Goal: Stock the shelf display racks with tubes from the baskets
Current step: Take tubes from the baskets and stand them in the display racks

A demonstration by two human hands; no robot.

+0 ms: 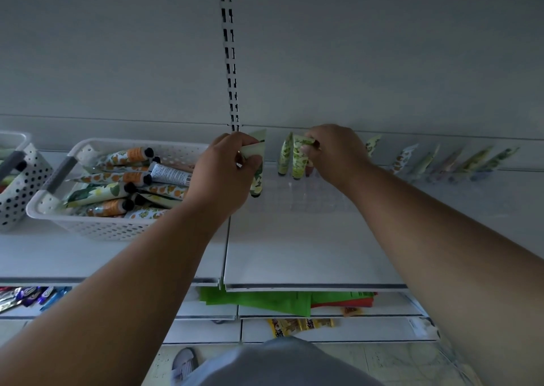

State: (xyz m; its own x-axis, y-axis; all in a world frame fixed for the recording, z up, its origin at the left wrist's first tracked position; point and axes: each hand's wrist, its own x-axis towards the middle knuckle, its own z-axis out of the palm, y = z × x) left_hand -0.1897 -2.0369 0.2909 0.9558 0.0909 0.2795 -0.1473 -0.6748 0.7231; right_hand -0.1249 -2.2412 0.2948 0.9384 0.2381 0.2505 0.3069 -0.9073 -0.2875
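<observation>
**Head view: both hands seating tubes in the clear rack**

Head camera looks down on the left hand [226, 167], fingers curled around a pale green leaf-print tube [256, 176] that hangs cap-down at the left end of the clear display rack [309, 194]. Just right of it, the right hand [335, 153] pinches the flat top of another green tube [298, 159], which stands beside a matching tube [285, 157] already in the rack. Farther right, a row of standing tubes [459, 159] leans along the far edge of the shelf [294, 256]. To the left sits the white basket [88, 220], still holding many tubes; a second perforated basket [17, 191] is partly out of view.

The rack's slots are transparent and hard to read, so a cap could miss its slot and the tube topple. The right hand, close against the seated tube, could knock it over when pulling away.
</observation>
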